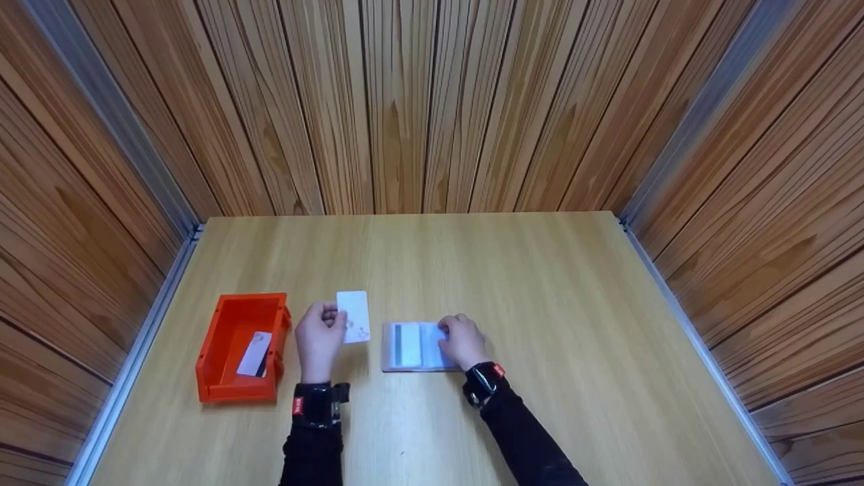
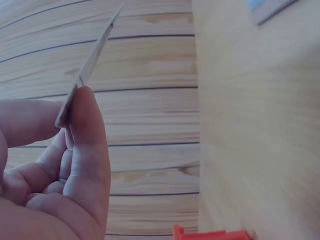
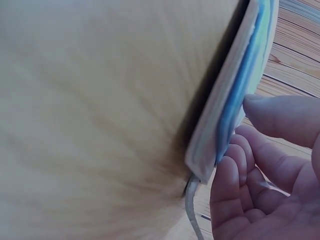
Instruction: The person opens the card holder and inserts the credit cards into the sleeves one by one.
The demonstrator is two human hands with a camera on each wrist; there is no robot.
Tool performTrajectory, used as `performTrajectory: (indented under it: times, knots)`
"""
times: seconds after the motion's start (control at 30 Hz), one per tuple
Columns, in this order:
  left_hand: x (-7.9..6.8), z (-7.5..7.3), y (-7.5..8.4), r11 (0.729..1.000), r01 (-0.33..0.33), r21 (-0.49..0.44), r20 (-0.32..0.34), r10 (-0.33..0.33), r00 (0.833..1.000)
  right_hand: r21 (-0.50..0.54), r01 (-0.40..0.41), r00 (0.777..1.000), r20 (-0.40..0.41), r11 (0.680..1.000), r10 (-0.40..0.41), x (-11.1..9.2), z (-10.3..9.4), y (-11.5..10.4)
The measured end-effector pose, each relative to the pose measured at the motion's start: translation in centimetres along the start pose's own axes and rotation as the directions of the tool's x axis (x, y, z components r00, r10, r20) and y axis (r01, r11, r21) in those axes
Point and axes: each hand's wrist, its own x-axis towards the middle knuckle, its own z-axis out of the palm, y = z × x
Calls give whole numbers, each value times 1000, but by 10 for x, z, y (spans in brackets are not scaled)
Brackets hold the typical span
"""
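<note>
My left hand [image 1: 318, 335] pinches a white card [image 1: 354, 316] between thumb and fingers, above the table and left of an open card holder [image 1: 408, 345]. Edge-on in the left wrist view, the card [image 2: 91, 60] tilts upward from the fingertips. The card holder lies on the table with clear sleeves, and a pale card with a grey stripe shows in its left half. At its right edge, my right hand [image 1: 463, 341] holds the sleeves. In the right wrist view the thumb [image 3: 265, 112] lies against the sleeves, with curled fingers at their edge.
An orange bin [image 1: 210, 351] stands at the left of the table, with a white card [image 1: 254, 352] with a dark stripe inside. A thin pale strap [image 3: 191, 207] hangs from the card holder. Wooden panel walls [image 1: 398, 108] enclose the table [image 1: 540, 283] at the back and sides.
</note>
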Motion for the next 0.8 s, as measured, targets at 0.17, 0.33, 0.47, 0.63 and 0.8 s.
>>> performTrajectory:
  times: [0.17, 0.33, 0.47, 0.63, 0.8]
  knots:
    - [-3, 11, 2, 999, -37, -15, -11, 37, 999, 27, -5, 1000, 1, 1000, 5, -1, -1, 1]
    - [-7, 21, 4, 999, -29, -37, 8, 30, 1000, 64, 20, 999, -28, 998, -18, -1, -2, 4]
    - [-10, 28, 6, 999, 13, -51, 43, -11, 999, 135, 28, 999, -48, 990, -22, -1, -5, 4]
    - [-14, 36, 8, 997, -11, -77, 44, 14, 999, 223, 49, 995, -98, 974, -28, 0, -15, 0]
    - [-18, 45, 11, 993, -50, -106, 45, 55, 997, 327, 94, 987, -152, 940, -46, 0, -26, -12]
